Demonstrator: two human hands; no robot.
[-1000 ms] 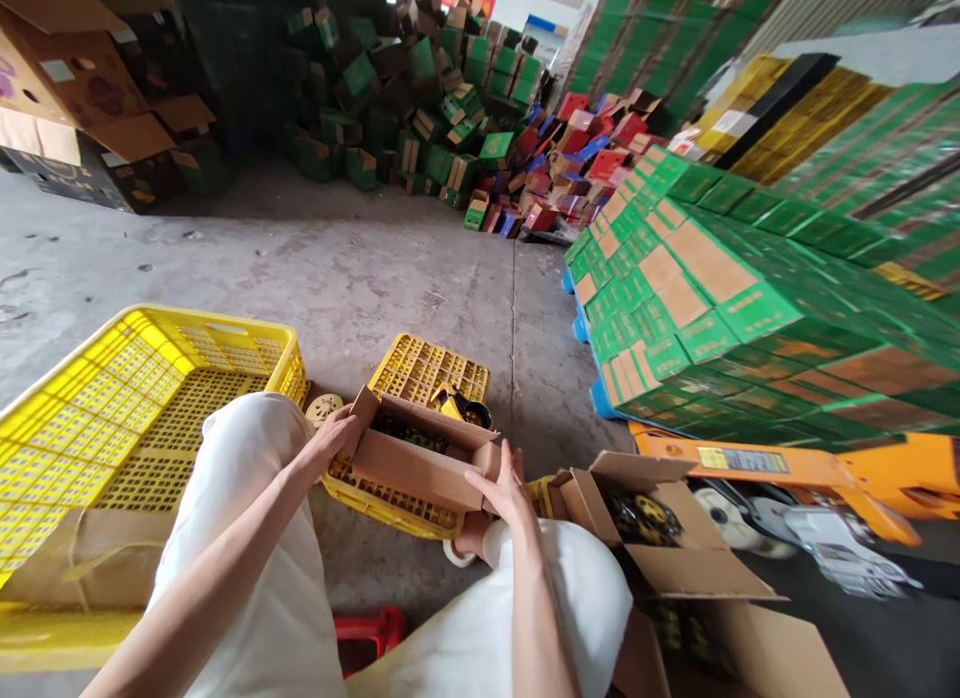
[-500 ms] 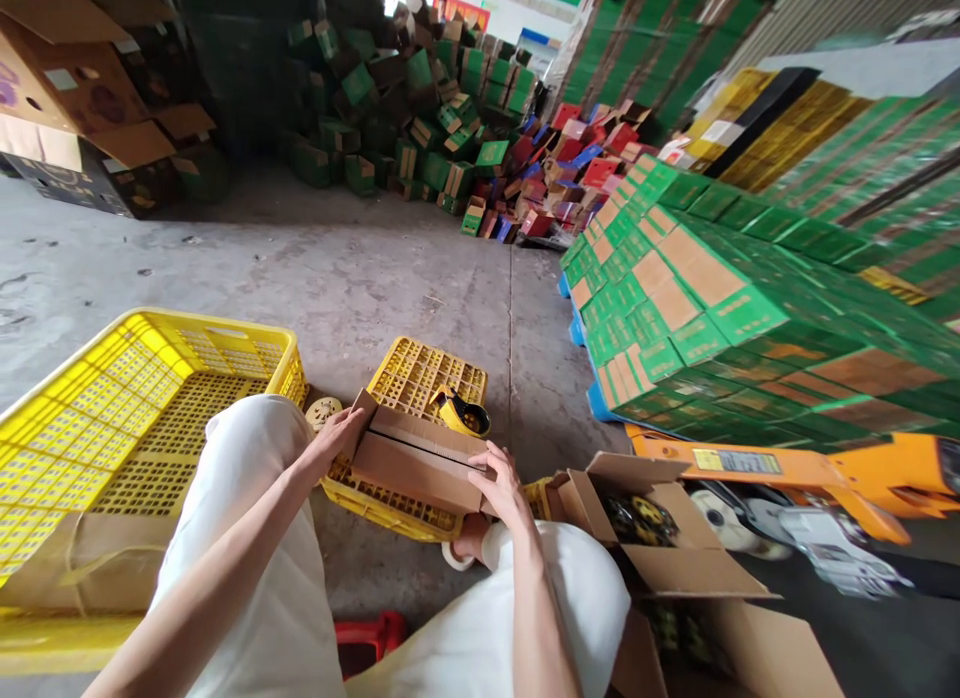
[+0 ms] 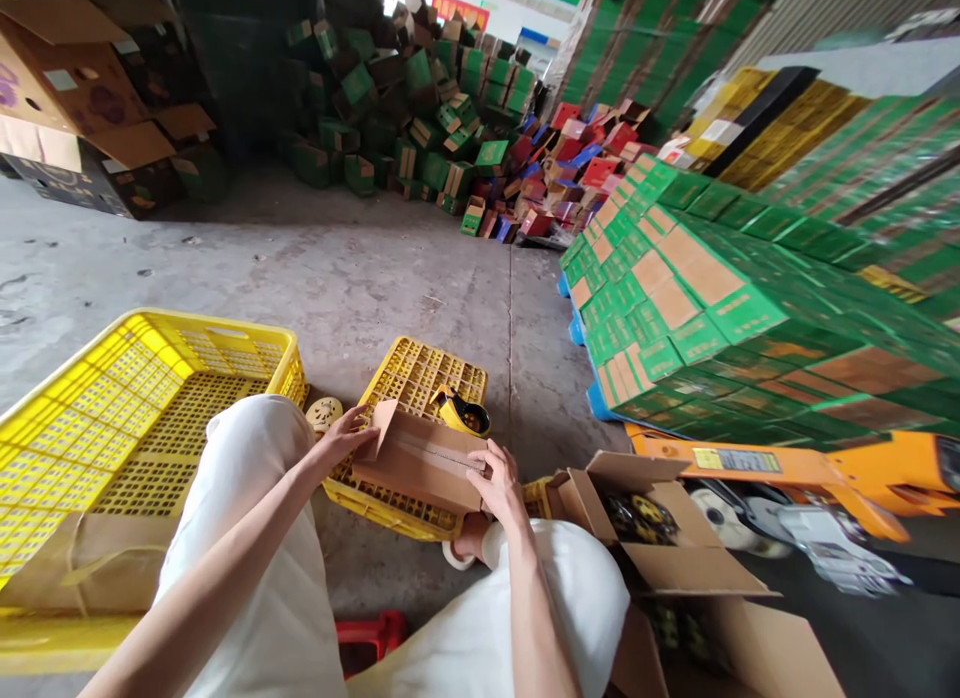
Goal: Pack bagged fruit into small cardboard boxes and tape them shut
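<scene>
A small brown cardboard box (image 3: 420, 463) lies on an upturned yellow crate (image 3: 390, 363) between my knees. Its left end flap stands raised, and a seam runs along its top. My left hand (image 3: 346, 438) touches the left end beside that flap, fingers extended and apart. At the right end, my right hand (image 3: 499, 483) rests on the box with its fingers bent over the edge. Just behind the box, a yellow and black tape dispenser (image 3: 459, 411) sits on the crate.
A large yellow basket (image 3: 289, 353) stands on the left. Open cartons (image 3: 694, 568) are by my right knee, near an orange pallet jack (image 3: 810, 468). Green boxes (image 3: 697, 278) are stacked on a blue pallet at right. A red stool (image 3: 386, 633) shows below.
The box's left flap has swung inward to the right and stands more upright. My left hand has shifted slightly right with it. My right hand has hardly moved.
</scene>
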